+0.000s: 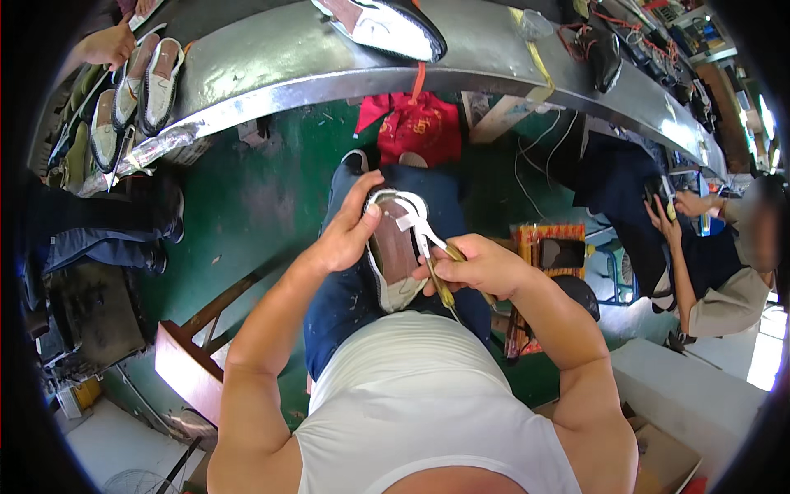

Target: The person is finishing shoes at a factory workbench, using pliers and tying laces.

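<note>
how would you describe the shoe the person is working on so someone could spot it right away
Start at the person's blue-trousered lap in the middle of the picture. The shoe lies there sole up, left hand gripping its side, right hand holding a brass-coloured tool against it. Unlike the shoes on the metal bench, it is held.

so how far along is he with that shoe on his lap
Midway, it seems. The shoe lies sole-up on the lap, left hand steadying it, right hand working pincers along its white edge. Similar shoes already sit on the metal bench. How much edge remains is unclear.
</note>
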The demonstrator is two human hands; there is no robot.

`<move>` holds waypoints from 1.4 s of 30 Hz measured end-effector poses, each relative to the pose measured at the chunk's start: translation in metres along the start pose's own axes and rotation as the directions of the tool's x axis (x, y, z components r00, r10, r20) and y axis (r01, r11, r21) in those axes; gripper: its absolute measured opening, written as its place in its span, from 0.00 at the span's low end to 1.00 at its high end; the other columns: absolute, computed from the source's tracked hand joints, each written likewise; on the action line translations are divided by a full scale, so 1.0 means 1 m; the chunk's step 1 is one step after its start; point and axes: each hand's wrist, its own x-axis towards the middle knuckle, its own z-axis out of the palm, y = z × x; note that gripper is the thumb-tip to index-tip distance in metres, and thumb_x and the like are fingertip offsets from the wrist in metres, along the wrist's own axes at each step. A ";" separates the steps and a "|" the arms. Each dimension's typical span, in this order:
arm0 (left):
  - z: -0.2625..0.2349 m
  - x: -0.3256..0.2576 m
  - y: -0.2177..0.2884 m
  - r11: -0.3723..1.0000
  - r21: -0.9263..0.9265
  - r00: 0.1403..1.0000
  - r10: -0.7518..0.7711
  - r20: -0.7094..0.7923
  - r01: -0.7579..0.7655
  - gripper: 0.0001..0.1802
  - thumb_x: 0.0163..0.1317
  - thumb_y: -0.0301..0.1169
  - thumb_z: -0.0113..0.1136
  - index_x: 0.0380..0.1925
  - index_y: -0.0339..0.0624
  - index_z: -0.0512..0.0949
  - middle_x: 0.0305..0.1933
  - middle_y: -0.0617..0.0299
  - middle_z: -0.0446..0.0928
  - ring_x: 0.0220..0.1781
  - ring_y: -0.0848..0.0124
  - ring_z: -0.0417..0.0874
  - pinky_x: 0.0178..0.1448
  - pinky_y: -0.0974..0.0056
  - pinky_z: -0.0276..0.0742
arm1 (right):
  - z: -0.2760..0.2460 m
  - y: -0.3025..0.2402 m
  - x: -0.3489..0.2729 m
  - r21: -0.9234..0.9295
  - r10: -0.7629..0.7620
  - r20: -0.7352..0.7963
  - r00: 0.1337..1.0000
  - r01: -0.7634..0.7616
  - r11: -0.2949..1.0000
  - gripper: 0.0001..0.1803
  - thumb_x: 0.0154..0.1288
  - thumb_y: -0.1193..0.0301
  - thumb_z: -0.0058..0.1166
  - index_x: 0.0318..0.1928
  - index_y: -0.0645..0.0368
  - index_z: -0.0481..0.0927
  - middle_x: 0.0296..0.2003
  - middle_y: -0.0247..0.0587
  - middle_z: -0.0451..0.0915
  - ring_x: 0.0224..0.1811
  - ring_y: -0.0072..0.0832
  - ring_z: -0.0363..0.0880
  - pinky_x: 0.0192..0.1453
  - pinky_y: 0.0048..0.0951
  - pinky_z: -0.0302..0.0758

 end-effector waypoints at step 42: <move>-0.001 -0.017 0.020 0.857 -0.489 0.982 -0.187 -0.007 0.160 0.28 0.68 0.29 0.60 0.67 0.45 0.68 0.63 0.60 0.70 0.64 0.72 0.68 0.69 0.65 0.62 | 0.018 0.058 0.016 -0.948 -0.561 -0.081 0.824 0.111 0.300 0.10 0.68 0.70 0.51 0.39 0.65 0.69 0.33 0.60 0.77 0.34 0.56 0.80 0.39 0.50 0.77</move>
